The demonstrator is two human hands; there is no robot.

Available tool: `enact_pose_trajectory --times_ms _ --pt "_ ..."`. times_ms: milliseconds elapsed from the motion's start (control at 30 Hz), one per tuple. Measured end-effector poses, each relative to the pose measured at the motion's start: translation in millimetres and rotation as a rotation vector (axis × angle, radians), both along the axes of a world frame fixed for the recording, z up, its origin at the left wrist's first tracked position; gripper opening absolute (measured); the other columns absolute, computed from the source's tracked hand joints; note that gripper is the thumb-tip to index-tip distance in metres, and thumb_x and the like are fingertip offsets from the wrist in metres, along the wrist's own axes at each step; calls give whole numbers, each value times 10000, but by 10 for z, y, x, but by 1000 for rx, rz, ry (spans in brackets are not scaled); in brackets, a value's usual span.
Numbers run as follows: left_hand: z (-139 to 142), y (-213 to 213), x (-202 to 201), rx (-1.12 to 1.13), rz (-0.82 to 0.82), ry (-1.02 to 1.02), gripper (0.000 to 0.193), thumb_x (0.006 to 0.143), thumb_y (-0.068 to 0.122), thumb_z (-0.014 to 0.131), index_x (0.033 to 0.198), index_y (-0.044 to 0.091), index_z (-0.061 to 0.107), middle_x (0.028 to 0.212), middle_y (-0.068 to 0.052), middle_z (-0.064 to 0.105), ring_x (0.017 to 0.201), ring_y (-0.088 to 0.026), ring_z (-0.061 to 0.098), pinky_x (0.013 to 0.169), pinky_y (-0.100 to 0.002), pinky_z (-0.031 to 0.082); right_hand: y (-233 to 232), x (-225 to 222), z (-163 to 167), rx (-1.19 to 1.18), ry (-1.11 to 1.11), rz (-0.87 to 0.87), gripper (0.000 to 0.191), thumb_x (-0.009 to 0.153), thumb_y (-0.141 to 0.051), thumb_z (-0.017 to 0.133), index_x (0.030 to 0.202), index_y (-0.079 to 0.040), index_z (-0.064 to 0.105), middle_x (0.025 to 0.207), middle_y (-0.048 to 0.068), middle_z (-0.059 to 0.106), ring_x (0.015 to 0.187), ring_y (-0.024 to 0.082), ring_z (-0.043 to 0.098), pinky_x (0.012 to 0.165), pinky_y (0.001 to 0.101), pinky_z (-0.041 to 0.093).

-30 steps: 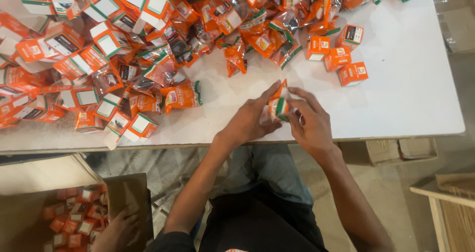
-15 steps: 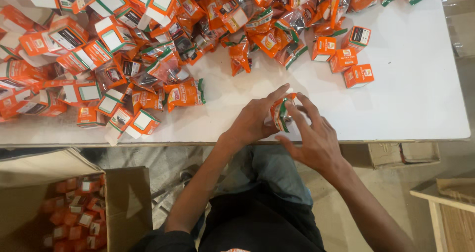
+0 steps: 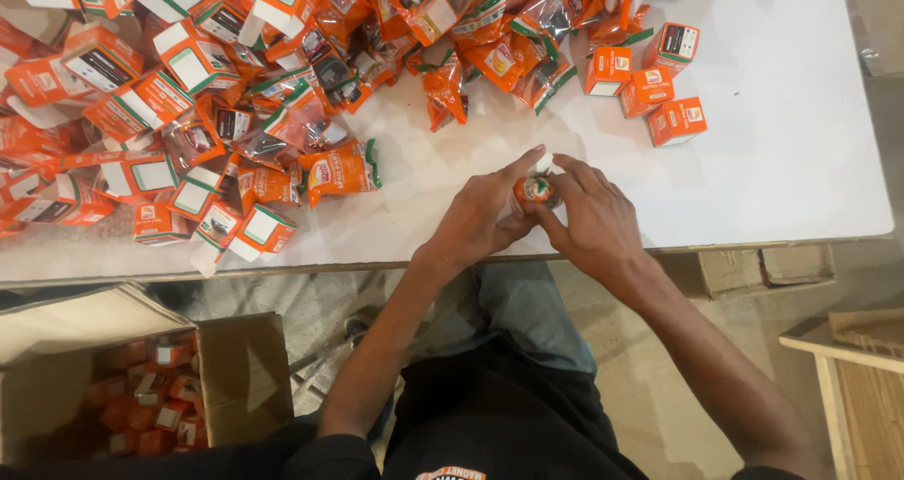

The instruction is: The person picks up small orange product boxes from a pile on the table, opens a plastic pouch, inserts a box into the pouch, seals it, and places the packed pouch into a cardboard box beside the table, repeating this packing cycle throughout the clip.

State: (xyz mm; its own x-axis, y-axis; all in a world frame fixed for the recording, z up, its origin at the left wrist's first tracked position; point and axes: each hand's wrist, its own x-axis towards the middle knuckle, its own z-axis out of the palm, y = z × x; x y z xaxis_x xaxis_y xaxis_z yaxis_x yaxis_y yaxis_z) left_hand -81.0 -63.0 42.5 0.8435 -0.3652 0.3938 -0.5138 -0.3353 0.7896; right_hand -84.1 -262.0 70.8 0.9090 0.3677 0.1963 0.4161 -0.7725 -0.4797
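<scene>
Right now both hands meet near the front edge of the white surface point(image 3: 782, 160). The left hand point(image 3: 485, 218) and the right hand point(image 3: 589, 221) hold one small orange packet point(image 3: 538, 190) between them. The fingers of both hands are curled close around it, so only a bit of it shows. It sits just above the surface, right between the fingertips.

Much looks left to do. A big heap of orange packets and boxes point(image 3: 235, 103) covers the far left of the surface. Three small orange boxes point(image 3: 650, 84) sit apart on the right. Some work looks done: a cardboard box point(image 3: 235, 376) on the floor already holds many small orange boxes.
</scene>
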Motion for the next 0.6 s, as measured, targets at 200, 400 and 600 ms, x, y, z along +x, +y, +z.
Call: enact_pose_trajectory --times_ms 200,400,600 --pt "63 15 -1 -12 5 34 951 758 84 851 1570 124 357 1163 -163 731 1051 -408 688 880 -466 560 -5 -194 -78 -33 -388 79 386 928 -208 802 1282 -76 719 1474 228 557 1265 352 582 1010 463 508" --pt "-38 -28 -33 67 27 -31 832 877 68 805 1575 120 356 1055 -152 700 971 -392 675 849 -469 545 28 -20 -35 -282 -362 137 290 922 -295 702 1118 -82 723 1457 212 546 1302 360 585 1002 487 499" --pt "-123 8 -60 -12 62 -98 865 864 56 777 1595 95 317 1141 -167 668 1032 -400 649 891 -462 541 155 98 -85 -203 -10 49 264 1040 -321 644 1169 -103 718 1401 191 589 1182 336 635 972 484 526"
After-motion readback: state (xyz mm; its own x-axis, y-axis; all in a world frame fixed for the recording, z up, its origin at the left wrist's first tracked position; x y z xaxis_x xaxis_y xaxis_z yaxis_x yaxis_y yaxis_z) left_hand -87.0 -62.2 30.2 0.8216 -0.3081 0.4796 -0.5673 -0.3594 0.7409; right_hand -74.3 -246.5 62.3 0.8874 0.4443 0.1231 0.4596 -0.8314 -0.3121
